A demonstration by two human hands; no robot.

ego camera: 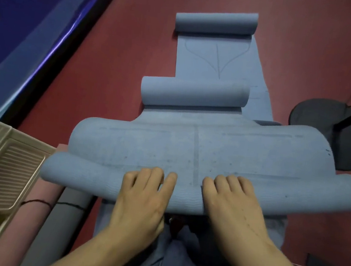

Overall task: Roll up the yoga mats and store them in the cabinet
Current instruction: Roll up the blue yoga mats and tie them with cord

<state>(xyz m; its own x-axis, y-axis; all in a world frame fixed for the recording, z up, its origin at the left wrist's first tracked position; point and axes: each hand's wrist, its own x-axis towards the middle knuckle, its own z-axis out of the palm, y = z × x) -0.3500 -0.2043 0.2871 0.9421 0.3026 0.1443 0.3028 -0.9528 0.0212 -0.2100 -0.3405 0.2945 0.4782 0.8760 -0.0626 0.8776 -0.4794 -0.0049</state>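
Observation:
A blue yoga mat (pixel 233 152) lies across the red floor in front of me, its near end wound into a thick roll (pixel 79 172). My left hand (pixel 144 196) and my right hand (pixel 230 203) rest side by side on top of that roll near its middle, fingers laid forward over it and pressing down. Beyond it lies a second blue mat (pixel 194 93) with its far end curled into a roll. A third blue mat (pixel 216 21), also curled at its far end, lies farther away. The beige cabinet door (pixel 4 169) stands at my left.
A pink rolled mat (pixel 38 216) and a grey rolled mat (pixel 68 219) lie at the lower left beside the cabinet. A dark round stand base (pixel 322 131) with a black pole sits on the floor at right. A blue padded wall (pixel 29 30) runs along the left.

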